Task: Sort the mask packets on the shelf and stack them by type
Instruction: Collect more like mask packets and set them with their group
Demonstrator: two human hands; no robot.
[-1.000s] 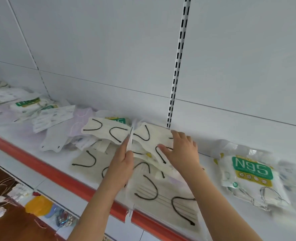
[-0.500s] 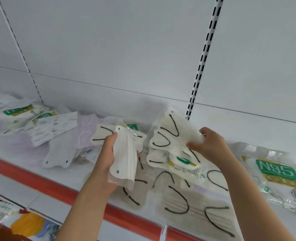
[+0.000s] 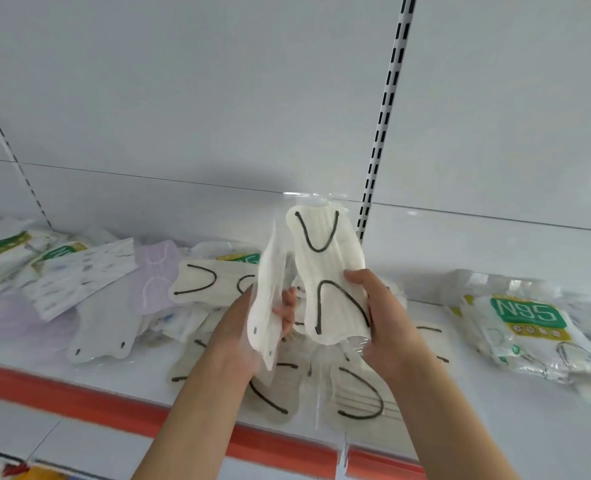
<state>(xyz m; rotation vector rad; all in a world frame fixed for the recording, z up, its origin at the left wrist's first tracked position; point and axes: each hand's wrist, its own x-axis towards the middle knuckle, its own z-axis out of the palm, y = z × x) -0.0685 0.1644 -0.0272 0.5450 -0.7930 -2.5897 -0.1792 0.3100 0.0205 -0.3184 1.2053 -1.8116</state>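
My left hand (image 3: 252, 327) grips a cream mask packet (image 3: 268, 292) held upright and edge-on above the shelf (image 3: 495, 410). My right hand (image 3: 380, 317) grips a second cream packet with black ear loops (image 3: 325, 268), upright with its face toward me. The two packets stand side by side, a small gap between them. Under my hands several more cream packets with black loops (image 3: 356, 396) lie flat near the shelf's front. Another one (image 3: 204, 282) lies behind my left hand.
An N95 packet (image 3: 526, 327) lies at the right. At the left lie a lilac mask packet (image 3: 155, 278), a printed white packet (image 3: 82, 278), a plain white packet (image 3: 105, 330) and more N95 packets (image 3: 3, 251). An orange strip (image 3: 114, 407) edges the shelf; a slotted upright (image 3: 384, 126) runs up the back panel.
Both hands have lifted their packets off the pile and turned them upright. The right-hand packet has swung from tilted to vertical and come closer to the left one.
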